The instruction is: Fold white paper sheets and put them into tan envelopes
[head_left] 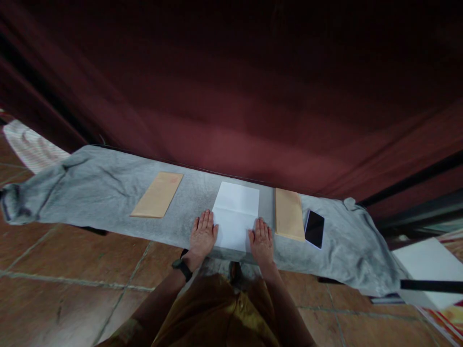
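A white sheet of paper (236, 217) with a crease across its middle lies on the grey cloth of the table (191, 193). My left hand (203, 233), with a dark watch on the wrist, rests flat at the sheet's left edge, palm down. On the opposite side my right hand (262, 241) lies flat by the right edge, fingers stretched out. Neither hand grips anything. One brown envelope (157, 195) lies farther left. Right of my right hand are more brown envelopes (289, 214), apparently stacked.
A dark-screened phone (314, 229) lies beside the right envelopes. Behind the table hangs a dark red curtain (231, 144). White sheets or boards (430, 265) are at the far right, past the table's end. Below is a tiled floor (72, 299).
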Tool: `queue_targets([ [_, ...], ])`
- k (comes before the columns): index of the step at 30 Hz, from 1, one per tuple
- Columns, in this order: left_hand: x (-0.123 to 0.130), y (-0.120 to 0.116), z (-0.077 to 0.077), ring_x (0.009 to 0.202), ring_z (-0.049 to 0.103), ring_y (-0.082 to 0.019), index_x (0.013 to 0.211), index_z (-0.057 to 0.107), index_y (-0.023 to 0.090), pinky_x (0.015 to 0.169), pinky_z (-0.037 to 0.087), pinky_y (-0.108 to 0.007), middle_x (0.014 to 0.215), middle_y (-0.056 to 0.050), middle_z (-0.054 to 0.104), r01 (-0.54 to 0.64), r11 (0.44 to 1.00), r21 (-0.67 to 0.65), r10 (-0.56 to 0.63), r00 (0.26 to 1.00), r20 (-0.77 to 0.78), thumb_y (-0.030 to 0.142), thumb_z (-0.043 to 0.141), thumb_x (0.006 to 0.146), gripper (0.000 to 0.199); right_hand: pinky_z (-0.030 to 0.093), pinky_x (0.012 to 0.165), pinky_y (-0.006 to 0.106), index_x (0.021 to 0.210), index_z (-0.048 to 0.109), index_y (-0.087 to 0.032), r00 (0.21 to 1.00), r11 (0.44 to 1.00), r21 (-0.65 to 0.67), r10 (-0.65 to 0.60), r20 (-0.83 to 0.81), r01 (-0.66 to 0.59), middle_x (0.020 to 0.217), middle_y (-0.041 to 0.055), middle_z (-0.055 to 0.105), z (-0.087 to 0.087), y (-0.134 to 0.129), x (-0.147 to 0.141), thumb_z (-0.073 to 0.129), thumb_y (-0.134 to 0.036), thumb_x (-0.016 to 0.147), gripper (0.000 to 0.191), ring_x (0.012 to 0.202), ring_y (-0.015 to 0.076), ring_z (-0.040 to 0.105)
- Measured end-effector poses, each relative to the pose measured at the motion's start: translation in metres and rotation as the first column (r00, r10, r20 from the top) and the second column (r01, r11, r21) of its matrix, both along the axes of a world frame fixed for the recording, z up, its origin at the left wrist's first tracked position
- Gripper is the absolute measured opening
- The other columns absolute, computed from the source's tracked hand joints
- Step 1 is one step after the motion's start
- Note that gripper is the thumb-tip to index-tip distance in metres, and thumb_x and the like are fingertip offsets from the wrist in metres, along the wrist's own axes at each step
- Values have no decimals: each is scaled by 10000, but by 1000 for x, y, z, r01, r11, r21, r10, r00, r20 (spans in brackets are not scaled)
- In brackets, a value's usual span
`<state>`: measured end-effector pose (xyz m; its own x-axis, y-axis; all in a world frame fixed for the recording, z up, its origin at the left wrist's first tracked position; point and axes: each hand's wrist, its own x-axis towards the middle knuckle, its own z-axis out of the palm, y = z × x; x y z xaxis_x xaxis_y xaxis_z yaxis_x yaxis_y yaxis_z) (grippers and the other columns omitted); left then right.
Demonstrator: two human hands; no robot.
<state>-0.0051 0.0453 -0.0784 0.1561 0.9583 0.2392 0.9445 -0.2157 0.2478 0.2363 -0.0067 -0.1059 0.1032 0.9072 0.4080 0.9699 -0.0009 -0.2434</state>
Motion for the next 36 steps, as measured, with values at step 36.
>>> queue_targets([
  [36,43,25,1,1565,294,-302,1599,342,50,1278,263,-513,1641,-206,374,176,984,-3,-176,984,4,488,325,1067,690,287,1231,570,1599,374,-91,999,991,-127,46,-16,-47,1644,214,383,15,45,-42,386,-320,1078,569,1521,318,372],
])
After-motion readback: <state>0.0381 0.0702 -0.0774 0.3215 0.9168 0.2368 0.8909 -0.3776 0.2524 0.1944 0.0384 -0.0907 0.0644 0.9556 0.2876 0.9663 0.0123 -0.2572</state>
